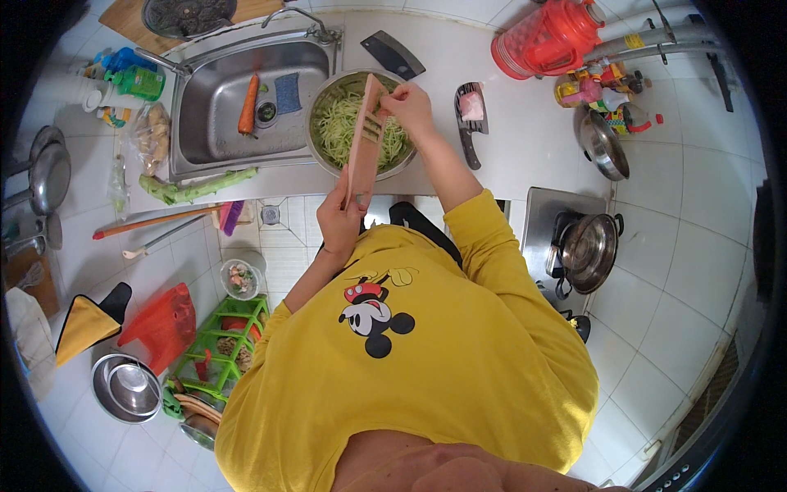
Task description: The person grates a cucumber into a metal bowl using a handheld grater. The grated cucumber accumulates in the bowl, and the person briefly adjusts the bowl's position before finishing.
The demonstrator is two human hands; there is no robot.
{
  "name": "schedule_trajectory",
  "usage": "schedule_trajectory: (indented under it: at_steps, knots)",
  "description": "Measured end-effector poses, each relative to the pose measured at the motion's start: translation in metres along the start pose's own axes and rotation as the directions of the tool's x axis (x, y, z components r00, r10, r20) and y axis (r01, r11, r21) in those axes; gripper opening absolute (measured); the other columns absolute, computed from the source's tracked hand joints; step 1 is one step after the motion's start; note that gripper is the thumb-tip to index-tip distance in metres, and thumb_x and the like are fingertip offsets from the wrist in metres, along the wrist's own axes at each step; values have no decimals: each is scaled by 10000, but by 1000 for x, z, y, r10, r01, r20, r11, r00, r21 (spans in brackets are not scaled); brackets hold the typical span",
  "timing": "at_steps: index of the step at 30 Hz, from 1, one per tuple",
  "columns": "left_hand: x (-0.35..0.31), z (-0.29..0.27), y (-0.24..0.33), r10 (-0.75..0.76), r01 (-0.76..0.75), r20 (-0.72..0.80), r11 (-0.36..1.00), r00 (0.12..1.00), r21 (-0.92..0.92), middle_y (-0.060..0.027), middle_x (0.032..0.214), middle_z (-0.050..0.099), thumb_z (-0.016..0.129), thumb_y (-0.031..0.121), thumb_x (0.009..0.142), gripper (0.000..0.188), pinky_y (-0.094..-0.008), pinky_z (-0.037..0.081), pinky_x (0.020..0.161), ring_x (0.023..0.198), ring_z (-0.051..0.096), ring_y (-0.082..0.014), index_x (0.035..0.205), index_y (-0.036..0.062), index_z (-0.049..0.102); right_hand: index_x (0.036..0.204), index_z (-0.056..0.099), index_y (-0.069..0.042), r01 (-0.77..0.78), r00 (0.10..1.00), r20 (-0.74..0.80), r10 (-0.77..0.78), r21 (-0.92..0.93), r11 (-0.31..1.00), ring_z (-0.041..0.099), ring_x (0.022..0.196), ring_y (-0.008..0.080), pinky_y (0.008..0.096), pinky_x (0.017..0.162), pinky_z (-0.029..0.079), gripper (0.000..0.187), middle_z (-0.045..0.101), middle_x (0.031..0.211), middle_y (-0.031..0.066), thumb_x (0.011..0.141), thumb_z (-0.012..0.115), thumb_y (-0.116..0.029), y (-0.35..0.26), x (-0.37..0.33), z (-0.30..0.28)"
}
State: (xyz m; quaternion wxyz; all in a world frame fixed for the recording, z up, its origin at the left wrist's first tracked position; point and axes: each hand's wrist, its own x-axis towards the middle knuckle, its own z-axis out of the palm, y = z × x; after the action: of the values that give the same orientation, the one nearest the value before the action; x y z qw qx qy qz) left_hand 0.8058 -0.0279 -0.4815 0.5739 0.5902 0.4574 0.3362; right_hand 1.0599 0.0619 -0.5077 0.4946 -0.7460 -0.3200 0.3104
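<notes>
My left hand (340,217) is closed around the near end of a flat, pale pinkish-brown grater (361,160), which stands tilted over a metal bowl (311,135). Pale green vegetable shreds (336,123) fill much of that bowl, and some sit in the grater's slots. Near the grater's far end, my right hand (408,107) has its fingers pinched together against the slotted side. Whatever they hold, if anything, is too small to make out. Behind the bowl lies a dark cleaver blade (393,54). To the right, a piece of pink meat (471,106) rests on a dark-handled knife (470,148).
Left of the bowl, the sink (193,123) contains a carrot (248,105) and a blue cloth (288,93). Long green peel (197,189) lies along the counter's front edge. A red jug (549,41) stands back right; a pan (589,252) sits on the stove (541,213).
</notes>
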Motion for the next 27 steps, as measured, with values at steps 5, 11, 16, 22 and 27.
schedule_trajectory:
  at_steps: [5, 11, 16, 22, 27]
  knots:
    - [4, -1, 8, -64, 60, -46, 995, 997, -84, -63, 1042, 699, 498, -64, 1009, 518, -235, 569, 607, 702, 639, -77, 1504, 88, 495, 849, 584, -12, 68, 969, 246, -7, -240, 968, 694, 679, 172, 329, 638, 541, 268, 681, 749, 82, 743, 806, -117, -8, -42, -8]
    - [6, 1, 11, -53, 51, -43, 998, 998, -45, -55, 1012, 700, 514, -47, 1010, 513, -230, 561, 610, 695, 632, -69, 1506, 85, 493, 863, 568, -12, 39, 967, 255, 20, -225, 974, 704, 705, 209, 342, 646, 548, 296, 683, 759, 95, 718, 813, -94, -9, -75, 6]
    - [4, 0, 5, -69, 68, -11, 998, 998, -3, -61, 1074, 696, 516, -41, 1014, 506, -225, 562, 617, 697, 623, -66, 1504, 82, 494, 842, 569, -23, -15, 986, 160, 37, -136, 991, 700, 739, 255, 370, 682, 549, 307, 687, 774, 120, 702, 816, -140, -4, -59, 9]
    - [2, 0, 4, -32, 31, -11, 998, 999, -45, -68, 1141, 686, 510, -44, 1016, 507, -223, 566, 621, 734, 622, -69, 1505, 86, 492, 832, 568, -26, -38, 986, 152, 68, -193, 981, 690, 754, 269, 385, 698, 545, 297, 687, 785, 125, 705, 807, -149, -8, -54, 9]
    - [3, 0, 6, -41, 41, -9, 999, 999, 2, -67, 1141, 689, 497, -59, 1011, 518, -225, 568, 614, 732, 623, -72, 1506, 91, 491, 843, 540, -16, 4, 988, 149, 24, -186, 983, 719, 690, 199, 335, 639, 556, 296, 699, 766, 108, 744, 803, -109, -10, -54, 9]
